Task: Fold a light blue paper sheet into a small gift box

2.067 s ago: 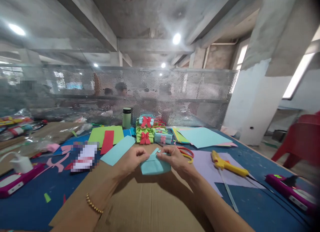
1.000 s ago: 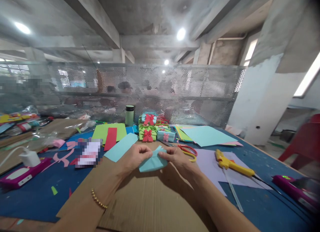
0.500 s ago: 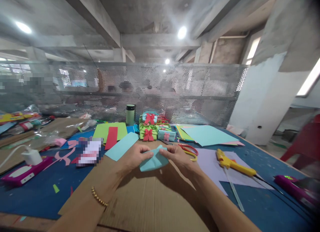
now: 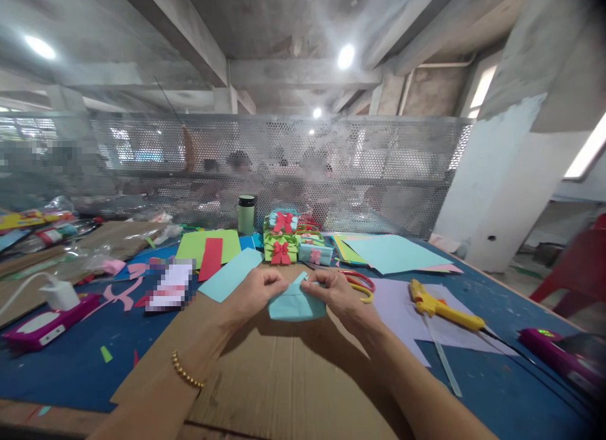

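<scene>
A small folded piece of light-blue paper is held above the cardboard sheet. My left hand pinches its upper left edge between thumb and fingers. On the other side, my right hand pinches the upper right edge. A narrow strip of the paper sticks up between the two hands. Behind my left hand lies a flat light-blue paper strip. Scissors with red and yellow handles rest just beyond my right hand, their blades partly hidden.
Small paper boxes with bows stand at the back beside a green bottle. A yellow glue gun lies on purple paper at right, its cord trailing to a purple power strip. Paper scraps and another power strip are at left.
The light-blue paper has turned to show its broad front more squarely and shifted slightly right. Both hands keep their pinch on it.
</scene>
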Demonstrator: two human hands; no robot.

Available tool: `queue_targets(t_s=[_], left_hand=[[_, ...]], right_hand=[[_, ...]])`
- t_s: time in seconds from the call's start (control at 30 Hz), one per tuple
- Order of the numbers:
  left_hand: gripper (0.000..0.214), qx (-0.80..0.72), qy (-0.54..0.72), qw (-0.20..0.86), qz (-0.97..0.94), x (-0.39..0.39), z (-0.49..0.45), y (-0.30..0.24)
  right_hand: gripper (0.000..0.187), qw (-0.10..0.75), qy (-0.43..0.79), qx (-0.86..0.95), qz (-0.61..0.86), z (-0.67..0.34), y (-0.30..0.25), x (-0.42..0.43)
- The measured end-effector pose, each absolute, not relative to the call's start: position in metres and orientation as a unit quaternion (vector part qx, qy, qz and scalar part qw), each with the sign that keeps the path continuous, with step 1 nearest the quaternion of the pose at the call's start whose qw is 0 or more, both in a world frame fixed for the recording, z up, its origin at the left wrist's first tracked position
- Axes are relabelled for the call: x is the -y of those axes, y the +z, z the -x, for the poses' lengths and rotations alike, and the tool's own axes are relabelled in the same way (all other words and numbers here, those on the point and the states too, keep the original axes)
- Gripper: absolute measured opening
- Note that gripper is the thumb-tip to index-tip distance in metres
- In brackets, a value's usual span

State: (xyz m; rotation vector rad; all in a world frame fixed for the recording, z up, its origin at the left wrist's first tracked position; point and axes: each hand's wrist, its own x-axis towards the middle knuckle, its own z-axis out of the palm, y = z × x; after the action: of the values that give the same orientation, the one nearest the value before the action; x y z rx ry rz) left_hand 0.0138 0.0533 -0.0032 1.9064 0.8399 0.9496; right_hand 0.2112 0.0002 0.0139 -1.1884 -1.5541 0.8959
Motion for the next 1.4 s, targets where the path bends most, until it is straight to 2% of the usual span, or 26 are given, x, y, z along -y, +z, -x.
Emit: queue_targets(t_s=[0.17,0.37,0.5,0.67,0.77,0.83,0.93,1.03,1.2,1.4], left_hand=[[0.032,-0.357,0.4,0.343,-0.771,-0.06,-0.014,-0.013],[0.032,-0.359,0.372,0.377,-0.768,-0.055,-0.017,-0.009],[0.04,-0.36,0.345,0.331,-0.801,-0.04,-0.018,-0.001],[0.049,-0.356,0.328,0.314,-0.817,-0.037,-0.021,-0.004],[0.047,-0.355,0.326,0.318,-0.817,-0.039,-0.022,-0.007],[0.041,-0.362,0.319,0.311,-0.819,-0.04,-0.022,-0.006],[0.034,-0.37,0.304,0.303,-0.824,-0.041,-0.021,-0.004],[0.034,-0.379,0.302,0.277,-0.83,-0.043,-0.02,-0.004],[0.042,-0.402,0.317,0.246,-0.823,-0.049,-0.02,-0.008],[0.035,-0.387,0.366,0.222,-0.817,-0.07,-0.015,-0.012]], right_hand=[[0.032,0.485,0.331,0.639,0.497,-0.209,0.004,-0.006],[0.03,0.469,0.343,0.644,0.498,-0.215,0.0,-0.012],[0.032,0.445,0.377,0.633,0.509,-0.219,-0.001,-0.012],[0.039,0.438,0.392,0.621,0.519,-0.22,-0.008,-0.012],[0.045,0.429,0.392,0.64,0.503,-0.221,-0.012,-0.014],[0.047,0.424,0.356,0.663,0.503,-0.223,-0.011,-0.016],[0.048,0.429,0.238,0.683,0.541,-0.228,-0.006,-0.02],[0.045,0.454,0.158,0.66,0.577,-0.236,0.002,-0.023],[0.036,0.443,0.072,0.664,0.598,-0.241,0.014,-0.02],[0.033,0.445,0.041,0.672,0.591,-0.242,0.018,-0.018]])
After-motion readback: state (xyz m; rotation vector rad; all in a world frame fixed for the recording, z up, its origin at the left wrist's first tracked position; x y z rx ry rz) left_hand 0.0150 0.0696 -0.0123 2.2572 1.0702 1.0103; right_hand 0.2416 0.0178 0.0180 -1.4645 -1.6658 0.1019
